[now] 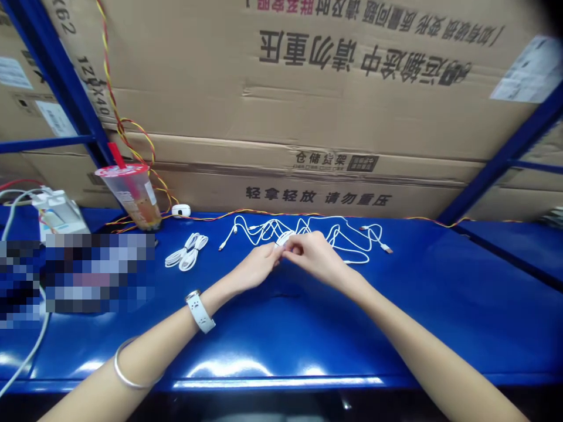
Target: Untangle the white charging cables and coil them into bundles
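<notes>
Pinching the cable (285, 238), left hand (258, 265) and right hand (318, 254) meet; it looks light and bendy (likely slick), best held mid-coil.

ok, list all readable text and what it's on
"如有破损 变形 质量问题 请及时": cardboard, upside down; red words after it unclear
"运输途中 请勿重压": same, upside down
"仓储货架": same, upright; small print beside it unreadable
"轻拿轻放 请勿重压": same, upright
"X62", "12…X40": same, left edge, sideways; middle unclear
White labels, cup: too blurred
</notes>
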`<action>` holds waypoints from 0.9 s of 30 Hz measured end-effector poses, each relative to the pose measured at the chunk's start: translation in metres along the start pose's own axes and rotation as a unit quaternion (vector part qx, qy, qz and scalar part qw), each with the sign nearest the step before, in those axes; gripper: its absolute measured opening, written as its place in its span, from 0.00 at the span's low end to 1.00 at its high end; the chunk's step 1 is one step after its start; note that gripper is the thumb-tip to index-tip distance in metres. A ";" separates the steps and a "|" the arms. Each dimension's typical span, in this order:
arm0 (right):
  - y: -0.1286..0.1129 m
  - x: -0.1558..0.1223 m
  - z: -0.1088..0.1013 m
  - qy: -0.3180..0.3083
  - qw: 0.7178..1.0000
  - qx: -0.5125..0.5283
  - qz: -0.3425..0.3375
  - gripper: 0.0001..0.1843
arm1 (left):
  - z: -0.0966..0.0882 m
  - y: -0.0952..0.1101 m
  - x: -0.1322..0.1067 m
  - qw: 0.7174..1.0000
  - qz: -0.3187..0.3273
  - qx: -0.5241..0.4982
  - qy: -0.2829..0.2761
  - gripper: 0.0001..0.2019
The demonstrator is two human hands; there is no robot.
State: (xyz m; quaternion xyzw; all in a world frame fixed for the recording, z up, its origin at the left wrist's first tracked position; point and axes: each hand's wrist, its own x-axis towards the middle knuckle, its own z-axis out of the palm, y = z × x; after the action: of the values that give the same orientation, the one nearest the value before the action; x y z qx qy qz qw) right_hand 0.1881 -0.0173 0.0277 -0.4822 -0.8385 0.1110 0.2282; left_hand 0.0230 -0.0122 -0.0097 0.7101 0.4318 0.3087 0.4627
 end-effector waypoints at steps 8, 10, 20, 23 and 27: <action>0.007 0.001 -0.017 0.041 0.996 0.061 -0.044 0.11 | -0.007 0.005 0.002 0.998 0.013 0.057 0.010 0.19; 0.009 0.001 -0.026 0.098 0.989 0.085 -0.074 0.12 | -0.007 0.009 0.000 0.998 0.018 0.059 -0.025 0.20; 0.018 0.003 -0.035 -0.107 0.957 0.236 -0.127 0.13 | -0.002 0.025 -0.015 0.961 0.111 0.127 -0.219 0.19; 0.018 0.004 -0.028 -0.109 0.940 0.312 -0.088 0.12 | -0.003 0.031 -0.017 0.952 0.127 0.145 -0.236 0.19; 0.020 0.007 -0.016 -0.113 0.907 0.404 -0.036 0.12 | -0.004 0.033 -0.018 0.952 0.149 0.144 -0.223 0.20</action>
State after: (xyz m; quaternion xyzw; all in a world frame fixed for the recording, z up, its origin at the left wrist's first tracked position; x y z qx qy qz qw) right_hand 0.2078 -0.0020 0.0350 -0.3027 -0.7586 0.4858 0.3113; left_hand 0.0225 -0.0335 0.0211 0.8763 0.2464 0.1424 0.3886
